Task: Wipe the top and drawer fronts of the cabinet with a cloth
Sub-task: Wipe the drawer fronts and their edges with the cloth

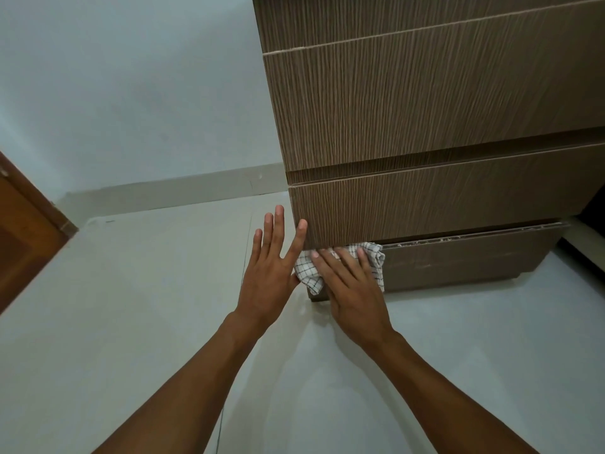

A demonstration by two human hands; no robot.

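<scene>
A brown wood-grain cabinet [425, 109] fills the upper right, seen from low down, with its drawer fronts stacked one above another. My right hand [352, 290] lies flat on a white checked cloth [309, 273] and presses it against the left end of the lowest panel [458, 260], just under the bottom drawer front [425, 208]. To its left, my left hand [271, 273] is spread open, fingers apart; its index fingertip touches the bottom drawer's left corner. The cabinet top is out of view.
Pale tiled floor [131, 322] stretches under both arms and to the left. A light wall [131, 93] with a skirting strip runs behind. A brown wooden door [23, 250] stands at the far left edge.
</scene>
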